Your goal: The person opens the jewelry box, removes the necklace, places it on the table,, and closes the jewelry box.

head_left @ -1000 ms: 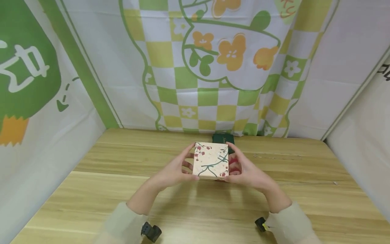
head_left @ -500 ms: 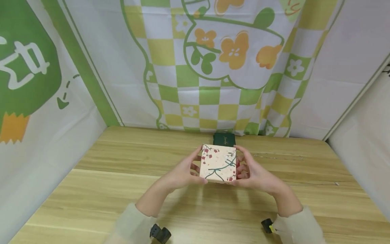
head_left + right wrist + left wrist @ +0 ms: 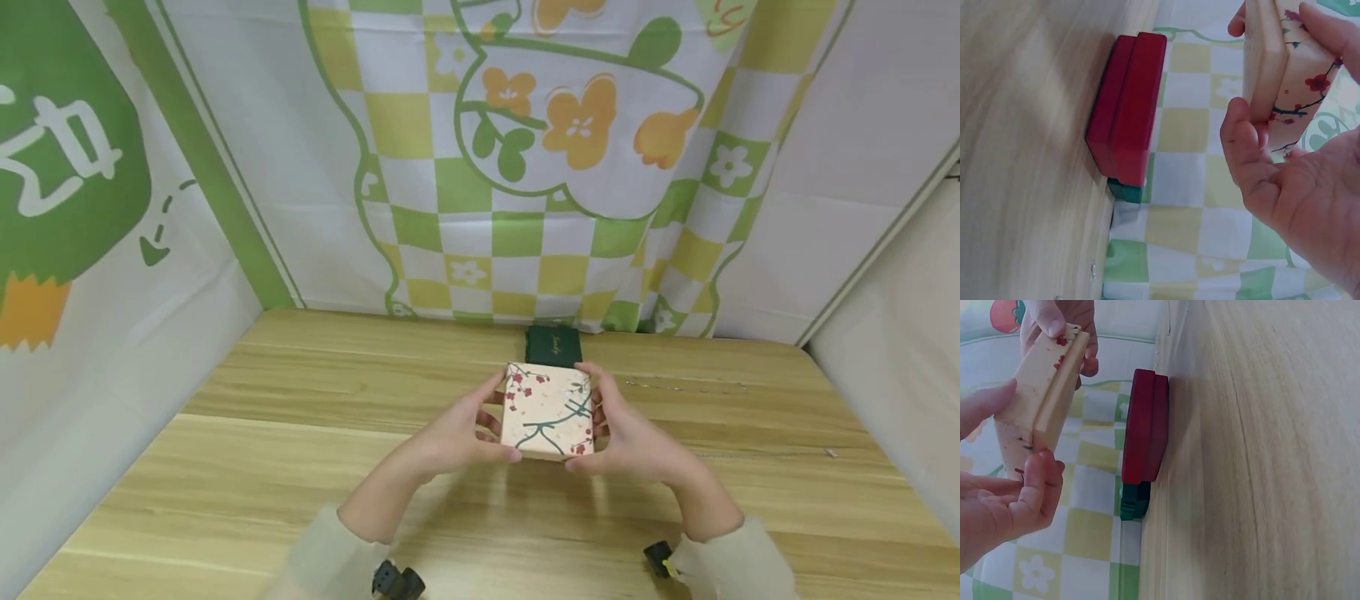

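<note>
A cream square box [image 3: 546, 408] printed with red blossoms and teal branches is held up over the table between both hands. My left hand [image 3: 468, 433] grips its left side, thumb at the near corner and fingers along the side and underneath. On the opposite side my right hand [image 3: 630, 429] grips it the same way. In the left wrist view the box [image 3: 1041, 400] shows its lid seam, closed. Below it a red box [image 3: 1127, 106] rests on the table, hidden from the head view. A dark green box [image 3: 553, 345] lies just behind.
Thin silver chains [image 3: 686, 386] lie stretched out on the wooden table [image 3: 300, 467] to the right, one ending in a small pendant [image 3: 830, 452]. A checked fabric curtain [image 3: 513, 233] hangs along the back edge, with fabric walls at both sides.
Both hands have carried the cream box a little right and toward me, so more of the green box behind it shows. The grip stays the same.
</note>
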Demonstrator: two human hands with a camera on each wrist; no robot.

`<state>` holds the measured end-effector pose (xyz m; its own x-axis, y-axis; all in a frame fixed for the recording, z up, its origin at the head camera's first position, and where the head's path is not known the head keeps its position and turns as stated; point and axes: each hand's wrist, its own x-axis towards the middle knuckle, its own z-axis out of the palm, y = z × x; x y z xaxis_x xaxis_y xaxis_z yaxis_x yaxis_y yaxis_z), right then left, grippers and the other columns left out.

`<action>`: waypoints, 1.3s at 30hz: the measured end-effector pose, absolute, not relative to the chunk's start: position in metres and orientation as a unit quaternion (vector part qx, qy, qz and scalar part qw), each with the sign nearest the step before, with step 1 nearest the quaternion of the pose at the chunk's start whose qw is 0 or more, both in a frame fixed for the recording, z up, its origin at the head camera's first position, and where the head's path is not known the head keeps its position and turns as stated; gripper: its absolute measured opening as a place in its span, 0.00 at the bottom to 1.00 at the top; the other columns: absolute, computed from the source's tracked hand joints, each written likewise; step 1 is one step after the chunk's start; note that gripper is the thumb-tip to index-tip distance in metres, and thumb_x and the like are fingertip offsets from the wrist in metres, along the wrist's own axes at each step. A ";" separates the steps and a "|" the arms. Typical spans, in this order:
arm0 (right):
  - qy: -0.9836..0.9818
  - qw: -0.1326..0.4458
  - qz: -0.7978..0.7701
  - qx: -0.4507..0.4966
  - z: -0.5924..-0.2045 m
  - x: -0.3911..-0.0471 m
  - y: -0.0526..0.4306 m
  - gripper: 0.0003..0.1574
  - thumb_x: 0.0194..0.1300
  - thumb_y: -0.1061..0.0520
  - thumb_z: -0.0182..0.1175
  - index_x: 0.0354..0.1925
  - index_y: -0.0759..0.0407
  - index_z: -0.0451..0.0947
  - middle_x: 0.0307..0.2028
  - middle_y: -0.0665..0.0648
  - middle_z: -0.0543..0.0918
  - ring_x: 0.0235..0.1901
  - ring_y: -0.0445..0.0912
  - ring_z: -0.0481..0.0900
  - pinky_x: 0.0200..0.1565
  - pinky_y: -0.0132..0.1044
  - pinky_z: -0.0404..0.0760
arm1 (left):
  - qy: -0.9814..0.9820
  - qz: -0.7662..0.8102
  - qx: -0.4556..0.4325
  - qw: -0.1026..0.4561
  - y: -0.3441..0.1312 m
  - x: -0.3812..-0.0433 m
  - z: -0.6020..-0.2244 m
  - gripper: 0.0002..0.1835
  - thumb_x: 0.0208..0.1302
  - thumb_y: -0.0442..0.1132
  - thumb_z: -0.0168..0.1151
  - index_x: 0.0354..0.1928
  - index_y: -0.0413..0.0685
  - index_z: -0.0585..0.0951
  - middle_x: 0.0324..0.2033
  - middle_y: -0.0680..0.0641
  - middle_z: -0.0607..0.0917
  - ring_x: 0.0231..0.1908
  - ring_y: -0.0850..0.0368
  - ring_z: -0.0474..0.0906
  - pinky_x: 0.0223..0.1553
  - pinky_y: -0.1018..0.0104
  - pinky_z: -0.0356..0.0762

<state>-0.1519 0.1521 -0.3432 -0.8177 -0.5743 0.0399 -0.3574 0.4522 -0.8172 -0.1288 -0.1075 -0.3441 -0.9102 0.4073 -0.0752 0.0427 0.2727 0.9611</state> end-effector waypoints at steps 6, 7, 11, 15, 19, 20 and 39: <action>0.822 0.107 -0.472 -0.301 -0.342 -0.152 0.160 0.74 0.41 0.63 0.80 0.74 0.56 0.41 0.44 0.63 0.67 0.41 0.50 0.71 0.45 0.35 0.80 | 0.745 0.615 0.181 0.185 -0.109 -0.130 -0.343 0.62 0.53 0.29 0.74 0.80 0.56 0.41 0.65 0.36 0.68 0.46 0.54 0.76 0.47 0.64 0.80; 0.817 0.107 -0.477 -0.305 -0.342 -0.152 0.160 0.74 0.41 0.63 0.80 0.74 0.57 0.41 0.44 0.64 0.67 0.41 0.50 0.71 0.45 0.35 0.80 | 0.736 0.620 0.187 0.194 -0.110 -0.130 -0.343 0.63 0.53 0.28 0.73 0.80 0.57 0.39 0.65 0.36 0.67 0.46 0.54 0.76 0.48 0.64 0.80; 0.806 0.110 -0.484 -0.322 -0.340 -0.151 0.161 0.72 0.42 0.62 0.79 0.73 0.58 0.42 0.48 0.65 0.69 0.43 0.49 0.72 0.46 0.35 0.81 | 0.719 0.626 0.208 0.218 -0.114 -0.129 -0.342 0.67 0.53 0.27 0.73 0.79 0.63 0.32 0.69 0.39 0.65 0.48 0.53 0.75 0.49 0.63 0.81; 0.804 0.110 -0.479 -0.333 -0.338 -0.150 0.162 0.71 0.43 0.60 0.79 0.74 0.58 0.42 0.51 0.66 0.71 0.43 0.48 0.75 0.46 0.35 0.81 | 0.718 0.620 0.222 0.224 -0.117 -0.129 -0.341 0.68 0.53 0.27 0.73 0.78 0.64 0.30 0.75 0.42 0.59 0.49 0.53 0.73 0.48 0.63 0.80; 0.807 0.112 -0.473 -0.335 -0.335 -0.151 0.163 0.70 0.46 0.58 0.78 0.74 0.57 0.42 0.51 0.66 0.72 0.42 0.50 0.75 0.43 0.37 0.80 | 0.716 0.622 0.229 0.219 -0.117 -0.130 -0.342 0.66 0.54 0.27 0.72 0.79 0.62 0.33 0.75 0.42 0.61 0.51 0.52 0.75 0.49 0.61 0.81; 0.809 0.113 -0.471 -0.333 -0.334 -0.151 0.164 0.70 0.46 0.58 0.78 0.74 0.56 0.42 0.50 0.66 0.72 0.42 0.50 0.75 0.42 0.37 0.80 | 0.716 0.622 0.229 0.218 -0.117 -0.130 -0.342 0.66 0.53 0.26 0.72 0.79 0.61 0.33 0.74 0.42 0.62 0.52 0.52 0.75 0.49 0.61 0.81; 0.839 0.068 -0.430 -0.327 -0.321 -0.145 0.170 0.65 0.45 0.51 0.79 0.73 0.47 0.51 0.52 0.55 0.74 0.48 0.48 0.70 0.38 0.38 0.71 | 0.707 0.636 0.258 0.171 -0.115 -0.130 -0.341 0.62 0.50 0.27 0.73 0.78 0.52 0.41 0.71 0.39 0.66 0.55 0.51 0.76 0.43 0.67 0.79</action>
